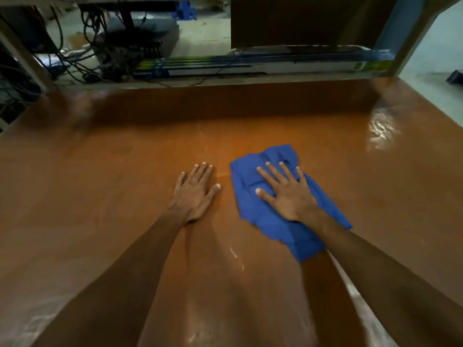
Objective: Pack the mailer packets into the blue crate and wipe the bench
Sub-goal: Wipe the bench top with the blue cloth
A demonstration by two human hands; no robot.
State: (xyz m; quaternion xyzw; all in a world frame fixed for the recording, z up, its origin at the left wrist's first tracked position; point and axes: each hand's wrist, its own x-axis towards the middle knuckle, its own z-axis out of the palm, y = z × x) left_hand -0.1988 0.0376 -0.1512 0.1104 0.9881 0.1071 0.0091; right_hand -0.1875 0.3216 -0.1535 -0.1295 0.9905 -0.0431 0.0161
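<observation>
Blue crumpled cloth [270, 204] lies mid-surface on the glossy orange-brown bench [125, 171], pressed by the right hand [288, 194], fingers spread; the left hand [194, 192] rests flat beside it, fingers together.

Just 1 view here: a wide-angle cam worn on the person's head, looking forward and steeply down onto the brown bench [125, 196]. It sits close over the near edge, so the left hand [194, 194] and right hand [288, 196] land about mid-frame. The bench's far edge bows with the lens, and a cable tangle [100, 53] shows blurry beyond it, up top.
</observation>
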